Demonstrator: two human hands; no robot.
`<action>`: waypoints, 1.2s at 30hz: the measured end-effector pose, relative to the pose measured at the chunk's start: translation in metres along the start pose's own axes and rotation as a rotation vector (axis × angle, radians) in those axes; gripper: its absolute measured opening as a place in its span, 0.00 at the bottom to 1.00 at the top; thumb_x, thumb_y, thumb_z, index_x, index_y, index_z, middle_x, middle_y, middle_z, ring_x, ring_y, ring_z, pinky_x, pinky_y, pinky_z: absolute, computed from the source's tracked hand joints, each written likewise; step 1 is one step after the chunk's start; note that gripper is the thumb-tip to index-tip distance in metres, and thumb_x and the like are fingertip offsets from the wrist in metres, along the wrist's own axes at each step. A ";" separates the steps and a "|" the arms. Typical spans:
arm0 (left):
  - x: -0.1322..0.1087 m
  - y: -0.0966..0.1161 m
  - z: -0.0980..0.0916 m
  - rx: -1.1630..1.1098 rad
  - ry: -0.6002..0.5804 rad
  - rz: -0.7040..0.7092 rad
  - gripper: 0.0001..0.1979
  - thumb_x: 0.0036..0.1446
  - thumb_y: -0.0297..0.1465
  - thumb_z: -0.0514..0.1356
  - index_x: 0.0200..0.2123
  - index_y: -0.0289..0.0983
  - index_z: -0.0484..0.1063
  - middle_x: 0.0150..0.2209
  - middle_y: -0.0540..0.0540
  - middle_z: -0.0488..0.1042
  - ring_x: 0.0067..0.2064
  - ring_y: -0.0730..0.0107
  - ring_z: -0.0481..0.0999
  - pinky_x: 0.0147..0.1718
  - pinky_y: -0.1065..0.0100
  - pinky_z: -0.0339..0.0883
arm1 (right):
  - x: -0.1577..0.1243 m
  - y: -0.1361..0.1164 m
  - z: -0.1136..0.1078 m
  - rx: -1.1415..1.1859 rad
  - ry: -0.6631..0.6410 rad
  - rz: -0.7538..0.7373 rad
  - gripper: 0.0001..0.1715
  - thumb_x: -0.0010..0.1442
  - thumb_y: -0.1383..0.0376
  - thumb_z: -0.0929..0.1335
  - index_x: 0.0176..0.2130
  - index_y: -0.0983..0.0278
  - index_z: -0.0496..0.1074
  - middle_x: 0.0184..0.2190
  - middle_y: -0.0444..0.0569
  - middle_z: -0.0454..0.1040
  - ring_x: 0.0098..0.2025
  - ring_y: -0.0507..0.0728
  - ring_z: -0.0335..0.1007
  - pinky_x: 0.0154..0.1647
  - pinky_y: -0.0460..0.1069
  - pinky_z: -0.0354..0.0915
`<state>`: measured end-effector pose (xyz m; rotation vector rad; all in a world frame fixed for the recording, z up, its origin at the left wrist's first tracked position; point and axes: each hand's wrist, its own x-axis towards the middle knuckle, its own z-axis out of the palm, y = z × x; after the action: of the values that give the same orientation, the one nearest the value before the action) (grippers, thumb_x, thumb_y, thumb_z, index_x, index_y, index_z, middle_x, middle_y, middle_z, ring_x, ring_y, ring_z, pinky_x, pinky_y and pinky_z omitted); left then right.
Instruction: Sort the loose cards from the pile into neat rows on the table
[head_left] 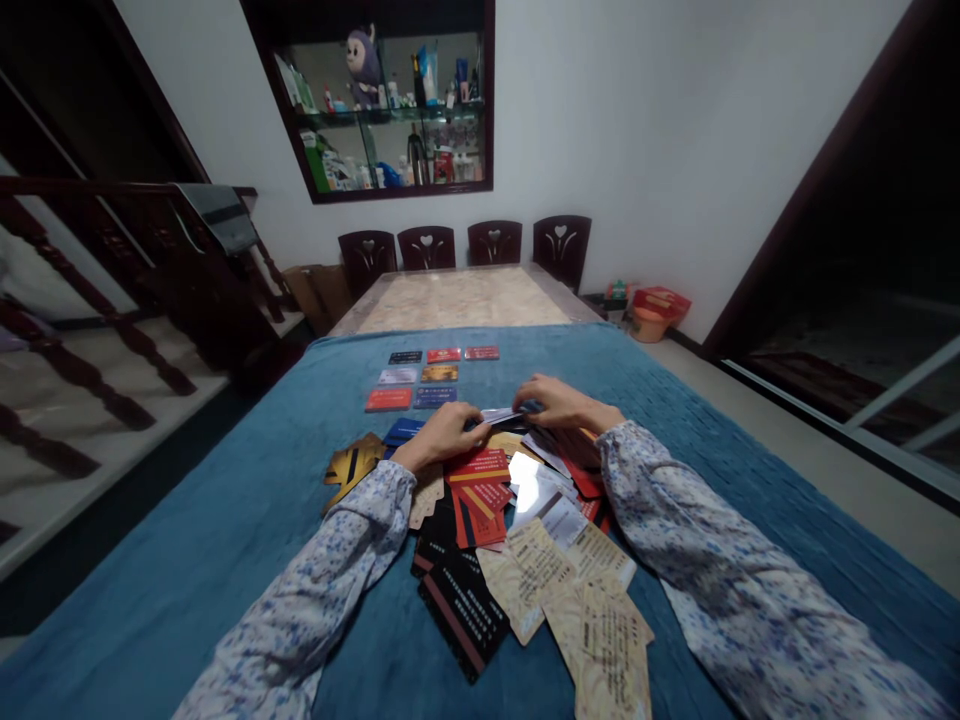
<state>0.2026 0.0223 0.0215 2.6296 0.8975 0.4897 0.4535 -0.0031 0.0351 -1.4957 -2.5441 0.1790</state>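
Note:
Both hands meet at the far side of a heap of plastic cards. My left hand [448,434] is closed, thumb and fingers at the left end of a few white cards [501,415]. My right hand [562,403] curls its fingers on the right end of the same cards. How many cards are between them cannot be made out. Below the hands lie red cards [480,500], black cards with a stripe [466,612], cream patterned cards [604,640] and a shiny white card [531,485]. Gold cards [352,465] sit left of my left wrist.
Beyond the hands, several cards lie in spaced rows, among them a red card [388,400] and a dark blue card [436,397]. A blue cloth [300,560] covers the near table; its bare stone top [450,297] shows behind. Dark chairs [495,243] stand at the far end.

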 end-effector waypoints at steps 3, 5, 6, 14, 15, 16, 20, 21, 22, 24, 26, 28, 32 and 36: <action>0.000 -0.002 0.001 -0.056 0.043 -0.054 0.14 0.61 0.33 0.58 0.30 0.34 0.82 0.28 0.46 0.80 0.30 0.70 0.73 0.32 0.71 0.62 | 0.000 0.001 0.001 0.046 0.045 -0.003 0.16 0.56 0.71 0.70 0.43 0.63 0.83 0.40 0.53 0.83 0.48 0.62 0.73 0.51 0.52 0.65; 0.000 -0.003 0.002 -0.073 0.074 -0.076 0.14 0.62 0.33 0.58 0.30 0.34 0.81 0.28 0.46 0.80 0.29 0.71 0.73 0.32 0.71 0.62 | 0.000 0.001 0.002 0.065 0.077 0.001 0.16 0.56 0.72 0.70 0.43 0.63 0.83 0.40 0.53 0.83 0.47 0.61 0.73 0.50 0.51 0.65; 0.001 -0.003 0.002 -0.075 0.086 -0.084 0.15 0.62 0.34 0.58 0.30 0.34 0.81 0.28 0.46 0.80 0.30 0.71 0.72 0.32 0.71 0.62 | 0.000 0.001 0.002 0.069 0.090 0.003 0.16 0.56 0.72 0.69 0.43 0.63 0.84 0.40 0.53 0.83 0.47 0.61 0.74 0.49 0.51 0.66; 0.004 -0.005 0.006 -0.086 0.201 -0.125 0.15 0.66 0.31 0.56 0.30 0.34 0.79 0.30 0.46 0.80 0.32 0.70 0.73 0.35 0.71 0.63 | 0.002 0.002 0.007 0.074 0.173 0.027 0.15 0.61 0.69 0.67 0.43 0.65 0.83 0.39 0.54 0.84 0.43 0.59 0.76 0.46 0.49 0.65; 0.004 -0.006 0.008 -0.086 0.215 -0.125 0.15 0.66 0.31 0.55 0.30 0.34 0.79 0.31 0.46 0.81 0.32 0.70 0.74 0.36 0.70 0.63 | 0.003 0.002 0.008 0.070 0.178 0.036 0.15 0.62 0.69 0.67 0.43 0.66 0.83 0.39 0.54 0.84 0.42 0.59 0.76 0.45 0.49 0.65; 0.004 -0.007 0.009 -0.083 0.227 -0.124 0.15 0.66 0.30 0.55 0.31 0.34 0.79 0.31 0.45 0.81 0.33 0.69 0.74 0.36 0.70 0.63 | 0.003 0.002 0.009 0.064 0.186 0.048 0.15 0.62 0.69 0.67 0.43 0.66 0.83 0.39 0.54 0.84 0.42 0.58 0.76 0.44 0.48 0.65; 0.006 -0.011 0.014 -0.072 0.252 -0.137 0.15 0.67 0.30 0.55 0.31 0.35 0.78 0.32 0.44 0.81 0.34 0.68 0.76 0.38 0.69 0.64 | 0.003 0.002 0.013 0.038 0.207 0.093 0.15 0.63 0.68 0.67 0.44 0.64 0.83 0.38 0.53 0.84 0.40 0.57 0.75 0.41 0.47 0.63; 0.007 -0.012 0.014 -0.074 0.258 -0.141 0.14 0.67 0.30 0.55 0.31 0.35 0.78 0.33 0.44 0.81 0.34 0.68 0.76 0.38 0.69 0.64 | 0.003 0.002 0.013 0.031 0.208 0.105 0.15 0.63 0.67 0.67 0.44 0.63 0.83 0.38 0.53 0.84 0.40 0.57 0.75 0.40 0.47 0.62; 0.007 -0.012 0.015 -0.079 0.264 -0.145 0.14 0.67 0.29 0.55 0.31 0.35 0.78 0.33 0.44 0.81 0.34 0.67 0.76 0.39 0.69 0.65 | 0.003 0.002 0.014 0.025 0.209 0.118 0.15 0.63 0.67 0.67 0.44 0.63 0.83 0.39 0.53 0.84 0.40 0.57 0.75 0.40 0.47 0.62; 0.008 -0.014 0.017 -0.086 0.273 -0.151 0.13 0.67 0.29 0.56 0.32 0.36 0.77 0.33 0.44 0.81 0.35 0.67 0.77 0.40 0.68 0.65 | 0.003 0.001 0.015 0.014 0.212 0.151 0.15 0.64 0.66 0.67 0.45 0.63 0.83 0.40 0.53 0.83 0.40 0.57 0.76 0.39 0.47 0.62; 0.009 -0.015 0.019 -0.087 0.275 -0.154 0.11 0.65 0.28 0.57 0.32 0.36 0.77 0.33 0.45 0.81 0.35 0.67 0.77 0.40 0.68 0.66 | 0.003 0.000 0.016 0.008 0.222 0.182 0.15 0.64 0.65 0.67 0.46 0.63 0.82 0.41 0.54 0.83 0.41 0.58 0.76 0.38 0.47 0.62; 0.009 -0.016 0.021 -0.084 0.276 -0.158 0.09 0.64 0.27 0.58 0.32 0.36 0.76 0.32 0.46 0.80 0.35 0.67 0.77 0.40 0.68 0.67 | 0.004 -0.001 0.018 0.009 0.231 0.198 0.15 0.65 0.65 0.67 0.47 0.63 0.82 0.43 0.54 0.83 0.42 0.59 0.77 0.39 0.47 0.62; 0.009 -0.016 0.023 -0.072 0.281 -0.179 0.06 0.62 0.27 0.58 0.32 0.37 0.73 0.31 0.48 0.78 0.36 0.66 0.76 0.39 0.68 0.67 | 0.004 -0.004 0.020 0.007 0.235 0.210 0.15 0.65 0.64 0.67 0.49 0.61 0.80 0.44 0.53 0.84 0.43 0.59 0.78 0.39 0.47 0.62; 0.009 -0.013 0.022 -0.110 0.286 -0.200 0.05 0.59 0.25 0.58 0.37 0.38 0.73 0.32 0.48 0.78 0.35 0.66 0.77 0.39 0.68 0.68 | 0.004 -0.009 0.020 0.015 0.250 0.242 0.16 0.65 0.65 0.67 0.52 0.60 0.76 0.44 0.52 0.83 0.44 0.59 0.78 0.38 0.47 0.61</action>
<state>0.2115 0.0334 -0.0018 2.3754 1.1696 0.8501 0.4393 -0.0041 0.0180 -1.7000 -2.1622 0.0404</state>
